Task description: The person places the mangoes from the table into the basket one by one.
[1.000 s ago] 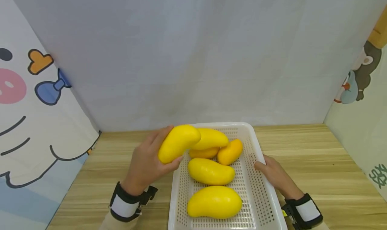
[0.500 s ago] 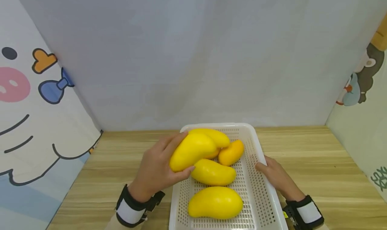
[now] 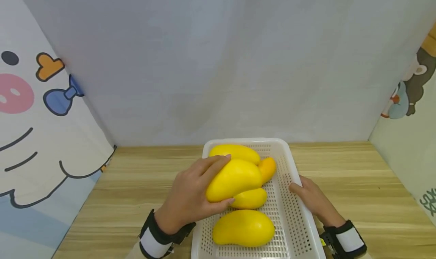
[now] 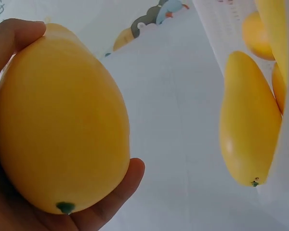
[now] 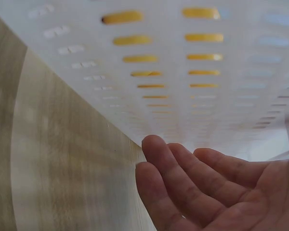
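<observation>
In the head view my left hand (image 3: 190,194) holds a large yellow mango (image 3: 235,179) over the white perforated plastic basket (image 3: 283,183). Its thumb and fingers spread around the fruit, whose dark green stem end shows on the held mango (image 4: 62,120) in the left wrist view. Below it a yellow mango (image 3: 253,199) is partly covered. Further back lie a yellow mango (image 3: 235,151) and a smaller orange mango (image 3: 268,169); another mango (image 3: 243,228) lies in front. My right hand (image 3: 315,200) grips the basket's right rim, thumb over the top, fingers (image 5: 183,183) against the outside.
The basket stands on a wood-grain table (image 3: 361,191). A pale grey cloth (image 3: 225,69) hangs behind it. Cartoon-printed panels border the left panel (image 3: 41,156) and right panel (image 3: 408,149) sides.
My left hand has carried the mango to the right and slightly toward me, from the basket's left edge to over its middle. The right hand keeps its grip on the rim.
</observation>
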Tool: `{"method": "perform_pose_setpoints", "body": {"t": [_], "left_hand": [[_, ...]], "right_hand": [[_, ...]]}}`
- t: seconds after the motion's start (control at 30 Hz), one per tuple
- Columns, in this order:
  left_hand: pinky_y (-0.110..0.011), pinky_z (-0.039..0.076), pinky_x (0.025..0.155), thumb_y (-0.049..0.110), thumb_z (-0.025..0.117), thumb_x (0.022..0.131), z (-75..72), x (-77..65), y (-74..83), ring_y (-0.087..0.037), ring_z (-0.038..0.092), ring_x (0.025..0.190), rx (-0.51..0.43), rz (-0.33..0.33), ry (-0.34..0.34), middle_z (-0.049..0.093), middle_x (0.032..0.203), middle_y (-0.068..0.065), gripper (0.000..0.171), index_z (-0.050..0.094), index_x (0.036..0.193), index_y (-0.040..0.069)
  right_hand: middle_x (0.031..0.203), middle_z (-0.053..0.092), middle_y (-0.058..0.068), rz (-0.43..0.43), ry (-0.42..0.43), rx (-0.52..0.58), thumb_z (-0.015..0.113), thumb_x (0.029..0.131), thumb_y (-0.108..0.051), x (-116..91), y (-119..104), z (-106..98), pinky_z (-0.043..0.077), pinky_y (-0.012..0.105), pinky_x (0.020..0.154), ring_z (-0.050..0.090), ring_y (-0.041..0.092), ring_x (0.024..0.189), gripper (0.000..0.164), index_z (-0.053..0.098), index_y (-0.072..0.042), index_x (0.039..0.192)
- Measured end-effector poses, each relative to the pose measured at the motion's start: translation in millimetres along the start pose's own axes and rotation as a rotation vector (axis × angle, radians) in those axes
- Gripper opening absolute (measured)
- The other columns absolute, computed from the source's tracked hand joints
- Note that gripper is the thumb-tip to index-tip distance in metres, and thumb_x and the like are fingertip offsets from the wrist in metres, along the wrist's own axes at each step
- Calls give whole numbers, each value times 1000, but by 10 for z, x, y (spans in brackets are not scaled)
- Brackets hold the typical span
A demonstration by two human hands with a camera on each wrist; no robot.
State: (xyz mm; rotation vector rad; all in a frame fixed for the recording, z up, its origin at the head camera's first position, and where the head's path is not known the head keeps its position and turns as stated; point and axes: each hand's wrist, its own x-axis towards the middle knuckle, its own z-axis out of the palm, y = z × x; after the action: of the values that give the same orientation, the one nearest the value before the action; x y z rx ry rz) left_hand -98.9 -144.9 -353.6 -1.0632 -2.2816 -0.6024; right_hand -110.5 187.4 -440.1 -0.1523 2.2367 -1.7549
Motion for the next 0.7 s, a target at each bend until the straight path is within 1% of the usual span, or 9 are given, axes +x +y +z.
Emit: {"method": "perform_pose_setpoints", "body": {"t": [0.1,0.2,0.3,0.43,0.53,0.7], "left_hand": [[-31,49,76,58,62,75,-31,1,23,-12,49,108,10,-7,-13,47,132,3,83,32,145,24],[-31,49,75,58,62,75,-60,12,42,-13,49,108,10,-1,-5,47,132,2,83,33,144,23],[-30,48,78,58,63,75,-71,41,70,-13,49,108,5,10,-3,47,132,2,84,33,144,23],[-29,47,80,60,62,75,-66,98,107,-12,49,107,-3,25,-17,46,133,3,84,32,144,23],[-29,47,79,60,62,75,-69,112,130,-12,49,107,-12,37,-8,47,132,2,84,33,144,23],[-29,48,76,59,62,75,-86,113,176,-12,50,104,-18,52,7,48,131,1,82,34,143,22]], "right_hand": [[109,53,30,-10,-7,-1,37,98,-19,3,-11,1,51,48,58,62,36,79,49,26,-5,143],[109,53,30,-12,-20,2,37,98,-20,-3,-18,-7,51,48,58,62,36,79,49,25,-4,143],[108,53,30,-8,-10,6,37,98,-19,-20,-16,-19,51,48,58,62,37,78,49,26,-3,143],[107,54,30,8,24,5,39,96,-18,-37,4,-26,51,48,59,62,36,78,48,29,-3,141],[106,54,29,8,30,-5,39,96,-19,-28,8,-18,51,47,59,62,35,77,48,30,-4,141],[104,55,29,-1,12,-16,39,97,-20,-2,-17,5,51,48,58,63,36,76,46,31,-5,140]]}}
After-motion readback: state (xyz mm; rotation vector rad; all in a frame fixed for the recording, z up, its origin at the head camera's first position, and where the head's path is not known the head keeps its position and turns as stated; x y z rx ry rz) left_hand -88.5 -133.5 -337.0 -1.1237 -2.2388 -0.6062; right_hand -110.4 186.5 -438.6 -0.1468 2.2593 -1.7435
